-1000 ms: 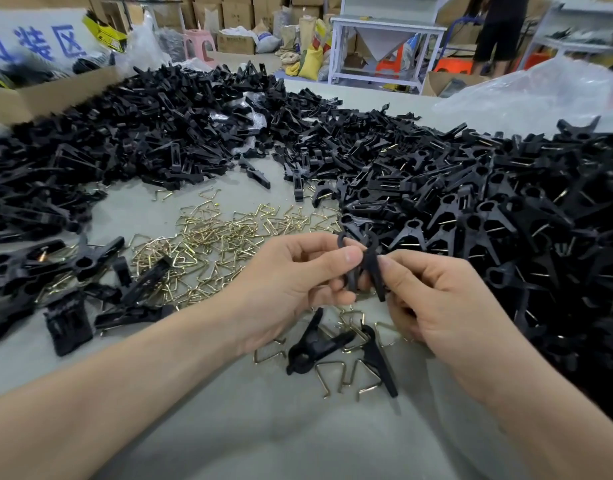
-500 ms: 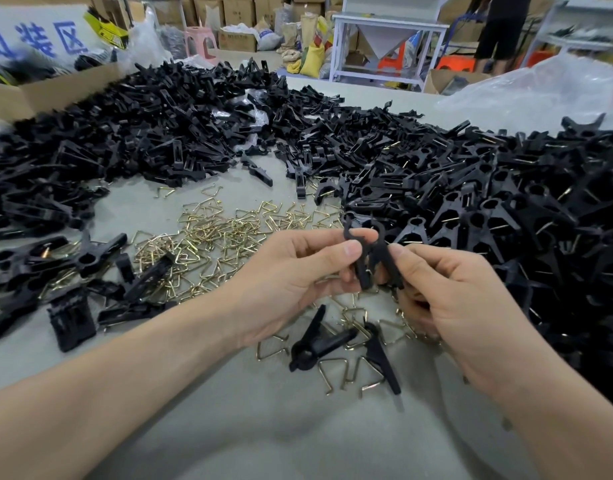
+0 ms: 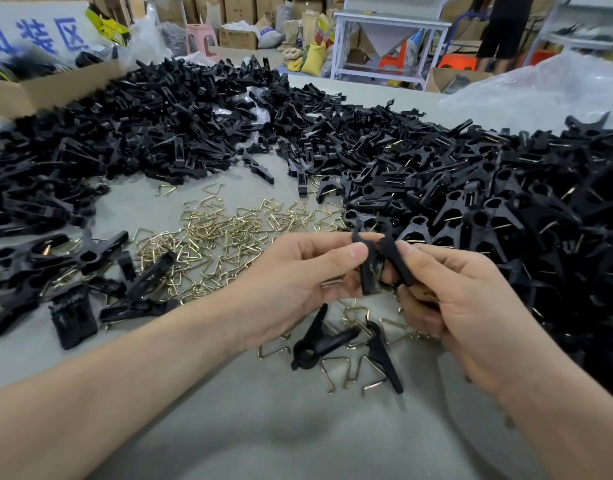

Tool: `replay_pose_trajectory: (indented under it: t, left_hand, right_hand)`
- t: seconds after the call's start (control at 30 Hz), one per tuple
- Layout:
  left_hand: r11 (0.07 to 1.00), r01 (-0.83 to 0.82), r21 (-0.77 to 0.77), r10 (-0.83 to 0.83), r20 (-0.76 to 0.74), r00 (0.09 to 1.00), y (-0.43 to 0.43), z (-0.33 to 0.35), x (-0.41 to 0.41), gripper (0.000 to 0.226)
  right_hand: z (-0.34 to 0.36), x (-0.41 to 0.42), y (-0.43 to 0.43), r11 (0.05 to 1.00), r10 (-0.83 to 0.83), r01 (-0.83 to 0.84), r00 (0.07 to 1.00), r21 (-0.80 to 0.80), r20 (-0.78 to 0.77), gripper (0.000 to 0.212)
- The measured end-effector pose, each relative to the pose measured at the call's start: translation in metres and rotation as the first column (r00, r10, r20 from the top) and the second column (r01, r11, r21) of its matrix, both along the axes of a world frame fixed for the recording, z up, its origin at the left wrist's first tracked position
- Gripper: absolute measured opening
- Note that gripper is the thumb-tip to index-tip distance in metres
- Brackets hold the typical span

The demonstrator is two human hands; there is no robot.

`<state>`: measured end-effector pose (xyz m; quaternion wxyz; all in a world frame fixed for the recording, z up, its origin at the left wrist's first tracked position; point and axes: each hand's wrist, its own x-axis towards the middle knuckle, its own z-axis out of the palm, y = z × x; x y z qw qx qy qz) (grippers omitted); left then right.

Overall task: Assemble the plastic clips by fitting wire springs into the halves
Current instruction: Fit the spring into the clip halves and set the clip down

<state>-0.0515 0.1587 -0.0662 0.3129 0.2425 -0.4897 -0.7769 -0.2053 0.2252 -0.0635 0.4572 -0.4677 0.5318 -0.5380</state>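
Note:
Above the grey table [image 3: 263, 427], my left hand [image 3: 298, 282] pinches one black plastic clip half [image 3: 364, 258] between thumb and fingers. My right hand [image 3: 461, 306] grips a second black clip half [image 3: 397, 261]. The two halves meet at their upper ends and spread apart lower down. A brass wire spring [image 3: 376, 271] shows between them, partly hidden. Loose brass wire springs [image 3: 222, 237] lie scattered on the table beyond my left hand. An assembled clip [image 3: 319, 344] and a single half [image 3: 383, 356] lie under my hands among a few springs.
Large heaps of black clip halves [image 3: 152, 133] fill the far left and middle. Assembled clips [image 3: 506, 209] pile up at the right. A cardboard box [image 3: 38, 88] stands at far left, a clear plastic bag [image 3: 547, 88] at far right. A person [image 3: 506, 29] stands in the background.
Both hands have lifted slightly and the two halves have been turned, their lower ends now spread apart with the spring between them. The table items have not moved.

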Motion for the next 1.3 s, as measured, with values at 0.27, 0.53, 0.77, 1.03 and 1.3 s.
replay_pose_trajectory:
  t: [0.27, 0.53, 0.77, 1.03, 1.3]
  left_hand:
    - [1.0, -0.005, -0.003, 0.005, -0.016, 1.0, 0.001, 0.0, 0.0, 0.037]
    - [1.0, -0.025, -0.011, 0.025, -0.052, 0.998, -0.001, -0.001, 0.0, 0.033]
    - [1.0, -0.017, -0.006, 0.016, -0.059, 0.998, -0.001, -0.001, 0.0, 0.035]
    - [0.998, 0.023, -0.064, -0.024, -0.022, 0.999, -0.001, -0.002, 0.002, 0.038]
    - [0.997, 0.048, -0.057, -0.049, -0.018, 0.999, -0.002, -0.002, 0.003, 0.035]
  right_hand:
    - [-0.001, 0.002, 0.0, 1.0, -0.022, 0.022, 0.999, 0.005, 0.031, 0.037]
    - [0.003, 0.003, 0.002, 1.0, 0.013, -0.012, 0.998, -0.007, 0.068, 0.038]
    - [0.001, 0.005, 0.001, 0.998, -0.057, 0.056, 0.997, -0.037, -0.046, 0.041]
    - [-0.001, 0.006, 0.001, 1.0, 0.01, -0.01, 1.0, -0.02, -0.006, 0.034]
    - [-0.001, -0.003, -0.003, 0.998, 0.066, -0.066, 0.998, 0.012, -0.003, 0.059]
